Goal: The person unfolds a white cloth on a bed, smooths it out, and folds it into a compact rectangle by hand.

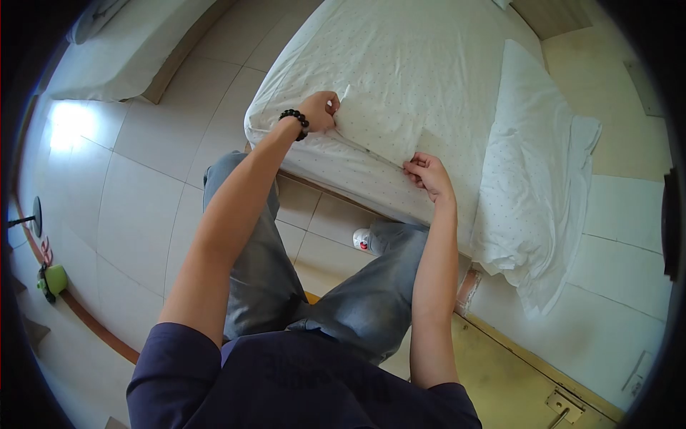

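A thin white piece, whose material I cannot make out, stretches between my two hands above the white dotted bed sheet. My left hand, below a black bead bracelet, is closed with curled fingers at the left corner of the piece. At its right corner my right hand pinches the edge between thumb and fingers. A dark line runs along the near edge, from one hand to the other.
A white dotted pillow lies at the bed's right side. Another covered bed or bench stands at the upper left. Tiled floor lies left of my legs, with a green object on it. A yellow door is at the lower right.
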A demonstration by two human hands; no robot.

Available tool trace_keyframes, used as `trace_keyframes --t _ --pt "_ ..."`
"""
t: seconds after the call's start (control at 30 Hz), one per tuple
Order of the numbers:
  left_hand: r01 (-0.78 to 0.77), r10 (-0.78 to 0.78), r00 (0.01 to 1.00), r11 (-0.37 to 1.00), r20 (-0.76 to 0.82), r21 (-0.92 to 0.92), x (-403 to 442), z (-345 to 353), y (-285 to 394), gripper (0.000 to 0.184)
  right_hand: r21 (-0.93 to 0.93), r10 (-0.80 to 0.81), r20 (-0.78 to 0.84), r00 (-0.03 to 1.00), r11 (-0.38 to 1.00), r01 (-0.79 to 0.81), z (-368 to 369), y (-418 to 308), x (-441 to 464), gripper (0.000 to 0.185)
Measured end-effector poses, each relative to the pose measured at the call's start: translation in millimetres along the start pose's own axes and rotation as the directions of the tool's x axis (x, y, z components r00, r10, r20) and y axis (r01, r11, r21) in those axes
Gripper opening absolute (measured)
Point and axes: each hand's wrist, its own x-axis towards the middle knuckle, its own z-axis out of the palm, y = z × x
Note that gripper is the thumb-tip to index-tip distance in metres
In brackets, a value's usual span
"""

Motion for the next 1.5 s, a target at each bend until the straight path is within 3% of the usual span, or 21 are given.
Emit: trace_keyframes --t 0.17,0.3,0.33,0.47,0.67,0.8,0.87,0.9,0.97,1.17,1.3,1.5 --pt "-0.059 0.079 0.994 0.968 -0.074 0.243 -10 5 3 0.03 -0.035 0.032 -0.065 0.997 0.999 -0.034 2 -5 -9 0.006" --pt "0.216 -0.216 0.93 0.976 -0.298 -0.033 -25 0 53 0.025 -0.07 0.08 -0.13 0.988 0.994 -0.09 5 -13 -11 0.011" --pt "0.222 -0.224 0.929 0.974 -0.294 -0.039 -28 0 54 0.025 -0.072 0.089 -0.13 0.988 0.993 -0.099 5 -9 -12 0.011" --pt "0.343 -0.343 0.939 0.939 0.003 -0.019 -29 -8 61 0.032 -0.05 0.048 -0.073 0.996 0.997 -0.052 3 -5 -2 0.017" --pt "0.286 -0.289 0.951 0.957 0.114 0.04 -28 -8 42 0.043 -0.151 0.053 -0.002 0.999 0.987 -0.053 -6 4 2 0.02" --pt "-0.076 0.118 0.99 0.903 -0.073 0.423 -21 -2 40 0.061 -0.394 -0.156 -0.293 0.943 0.919 0.03 12 -11 -8 0.028" --pt "-0.332 0.418 0.906 0.805 -0.072 0.491 -20 12 57 0.087 -0.562 -0.392 -0.33 0.859 0.812 0.155 21 -13 3 0.066" --pt "-0.33 0.414 0.908 0.808 -0.071 0.489 -13 18 58 0.087 -0.562 -0.388 -0.33 0.861 0.813 0.151 32 -17 6 0.066" --pt "-0.439 0.497 0.855 0.545 0.146 0.714 2 25 57 0.113 -0.868 -0.765 0.083 0.639 0.259 0.423 51 -29 12 0.097" --pt "-0.414 0.273 0.907 0.43 0.322 0.802 5 29 53 0.116 -0.875 -0.606 0.284 0.743 0.152 0.459 55 -34 33 0.113" --pt "-0.531 0.516 0.801 0.382 0.302 0.756 10 33 23 0.108 -0.868 -0.64 0.348 0.685 0.056 0.493 53 -16 34 0.11" --pt "-0.551 0.56 0.769 0.339 0.307 0.763 6 35 20 0.101 -0.871 -0.68 0.375 0.63 -0.025 0.491 52 -1 37 0.105"
